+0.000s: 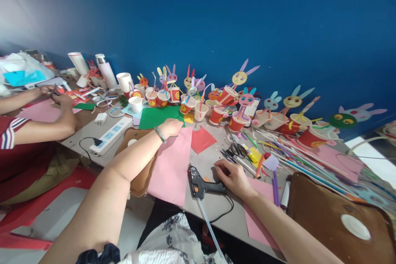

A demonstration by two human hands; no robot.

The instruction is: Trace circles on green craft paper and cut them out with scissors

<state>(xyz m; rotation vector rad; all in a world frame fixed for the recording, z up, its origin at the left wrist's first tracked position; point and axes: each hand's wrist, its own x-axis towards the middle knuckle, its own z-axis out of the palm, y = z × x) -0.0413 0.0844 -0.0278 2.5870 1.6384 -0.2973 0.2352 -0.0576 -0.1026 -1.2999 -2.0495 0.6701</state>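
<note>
A: State the location and number of items at the person's hands.

B: On the desk (pixel 206 163), one glue gun (pixel 198 183) lies near the front edge, between one pink sheet (pixel 171 165) and the right hand (pixel 233 177). Beyond are one red paper piece (pixel 202 139) and one green sheet (pixel 161 118). One pair of black scissors (pixel 238 149) lies past the right hand. The paper cups (pixel 236 124) along the back edge overlap; no exact count is certified.

A: Orientation of the glue gun?

B: Its nozzle points to the back edge. The long axis runs roughly front to back, one glue stick (pixel 205 214) trailing past the front edge. The handle extends toward the right hand; contact cannot be determined. The pink sheet's long axis also runs front to back.

A: Condition of the fingers?

B: The left hand (pixel 169 128), below one bangle (pixel 160 135), rests at the pink sheet's far end, fingers bent under; whether they pinch the paper cannot be told. The right fingers are curled, close together, against the desk; whether thumb and fingertip meet cannot be told.

A: Remaining items?

B: One power strip (pixel 111 135) toward the left end; two brown cushions (pixel 312 214) at the front edge.
</note>
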